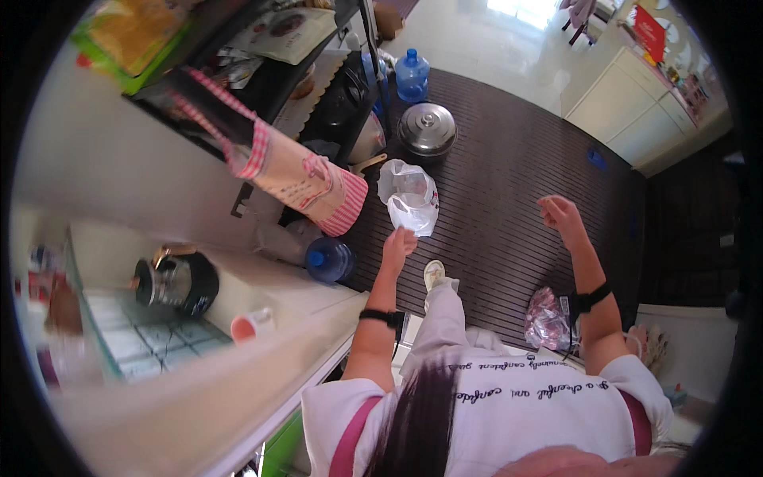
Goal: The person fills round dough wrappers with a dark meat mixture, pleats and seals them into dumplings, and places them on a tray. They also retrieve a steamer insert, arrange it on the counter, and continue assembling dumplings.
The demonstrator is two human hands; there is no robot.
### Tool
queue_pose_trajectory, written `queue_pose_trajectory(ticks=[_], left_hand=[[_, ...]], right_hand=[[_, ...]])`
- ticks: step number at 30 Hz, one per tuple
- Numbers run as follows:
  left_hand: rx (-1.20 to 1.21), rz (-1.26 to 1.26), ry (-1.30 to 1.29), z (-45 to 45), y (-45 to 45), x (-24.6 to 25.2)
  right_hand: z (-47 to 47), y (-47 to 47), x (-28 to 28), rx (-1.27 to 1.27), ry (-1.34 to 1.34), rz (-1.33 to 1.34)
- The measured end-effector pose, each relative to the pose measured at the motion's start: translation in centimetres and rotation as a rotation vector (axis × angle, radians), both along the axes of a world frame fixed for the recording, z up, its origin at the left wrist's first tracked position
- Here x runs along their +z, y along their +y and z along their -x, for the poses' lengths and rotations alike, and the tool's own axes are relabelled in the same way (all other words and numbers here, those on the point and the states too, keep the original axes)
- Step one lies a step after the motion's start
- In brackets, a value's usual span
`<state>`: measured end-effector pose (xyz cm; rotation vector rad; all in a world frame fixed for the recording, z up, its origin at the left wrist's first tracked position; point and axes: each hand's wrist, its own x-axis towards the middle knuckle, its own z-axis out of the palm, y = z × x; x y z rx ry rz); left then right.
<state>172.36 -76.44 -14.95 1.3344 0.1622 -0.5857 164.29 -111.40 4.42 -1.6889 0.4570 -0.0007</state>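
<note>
Low in front of me, my left hand [400, 243] appears just below a white plastic bag [417, 203] in the picture; whether it touches or holds the bag I cannot tell. Its fingers are curled. Out to the right, my right hand [559, 213] is raised over the dark ribbed floor [506, 179], fingers curled in, and nothing plainly shows in it. Beyond the bag stands a round metal pot with a lid [427, 128]. A cloth bag with red checked trim [304, 179] hangs to the left.
Blue water jugs stand near the pot [412, 77] and at lower left [329, 260]. A dark shelf rack [334, 119] holds packets. On the left counter are a glass kettle [176, 282] and a mug [253, 325]. A pink plastic bundle [547, 319] lies at right.
</note>
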Motion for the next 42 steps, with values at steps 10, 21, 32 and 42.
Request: queue_pose_trajectory(ticks=[10,21,32,42], left_hand=[[0.252,0.109,0.219,-21.5,-12.0,-10.1],[0.851,0.212,0.433,-32.3,-22.6,-29.8],[1.048,0.151,0.473,-34.7,-25.6,-33.9],[1.039,0.131,0.177,-40.6,-24.2,-39.1]], right_hand=[[-33.6,-9.3,-16.6,0.275,0.201,0.068],[-59.2,-8.4,-43.8,0.958,0.023,0.91],[-61.5,-6.2,-48.8,1.233,-0.122,1.18],[-63.3,-11.9,-45.8,0.989,-0.221,0.818]])
